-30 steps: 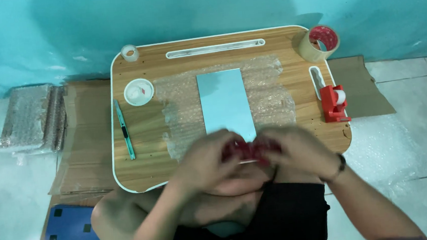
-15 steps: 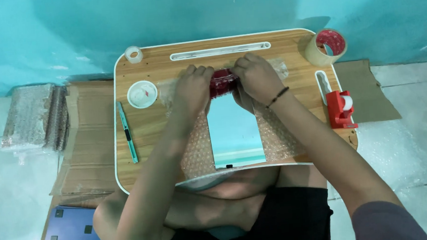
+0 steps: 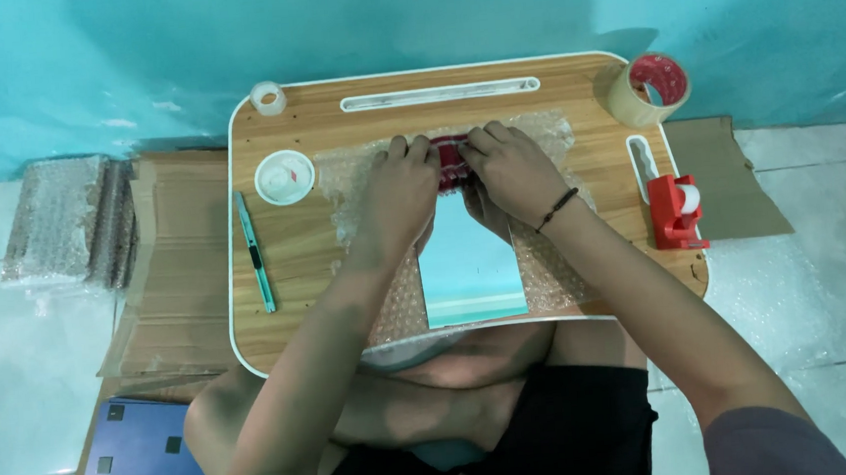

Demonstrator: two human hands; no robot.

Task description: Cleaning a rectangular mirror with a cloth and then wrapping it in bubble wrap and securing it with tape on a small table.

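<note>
My left hand (image 3: 395, 195) and my right hand (image 3: 511, 172) meet over a small red patterned item (image 3: 451, 162) at the far end of a light blue flat box (image 3: 471, 269). Both hands press on the red item, fingers curled round it. The box lies on a sheet of bubble wrap (image 3: 556, 270) spread across a wooden lap table (image 3: 295, 246). A dark bracelet sits on my right wrist. How much of the red item is under my fingers is hidden.
On the table stand a small tape roll (image 3: 268, 97), a white round lid (image 3: 285, 177), a teal cutter (image 3: 255, 252), a brown tape roll (image 3: 648, 89) and a red tape dispenser (image 3: 677, 212). Cardboard sheets (image 3: 173, 275), bubble wrap stacks (image 3: 65, 233) and a blue box (image 3: 144, 440) lie left.
A second ago my hands held the red item near the table's front edge. They carried it to the far end of the blue box, which slid nearer to me.
</note>
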